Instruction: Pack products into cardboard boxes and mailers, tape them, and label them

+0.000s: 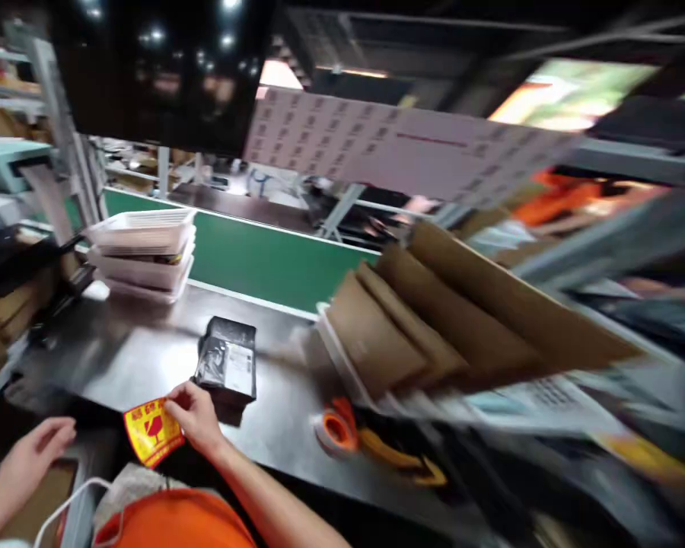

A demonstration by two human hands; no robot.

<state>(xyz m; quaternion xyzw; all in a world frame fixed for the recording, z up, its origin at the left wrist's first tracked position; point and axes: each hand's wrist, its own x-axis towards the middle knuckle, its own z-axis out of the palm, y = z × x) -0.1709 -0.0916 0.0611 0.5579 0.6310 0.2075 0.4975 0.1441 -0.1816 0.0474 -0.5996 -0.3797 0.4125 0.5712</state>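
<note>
My right hand pinches a yellow and red fragile label by its upper right edge, between thumb and fingers. A broken-glass symbol shows on the label, which hangs just off the table's front edge. Right behind that hand, a black plastic-wrapped parcel with a white shipping label lies on the metal table. My left hand is at the lower left, its fingers loosely bent and apart, with nothing seen in it. It hovers by a grey bin, away from the fragile label.
Stacked white trays stand at the back left, before a green conveyor belt. Cardboard sheets lean in a rack on the right. An orange and white tape roll and a yellow-handled tool lie near the front edge.
</note>
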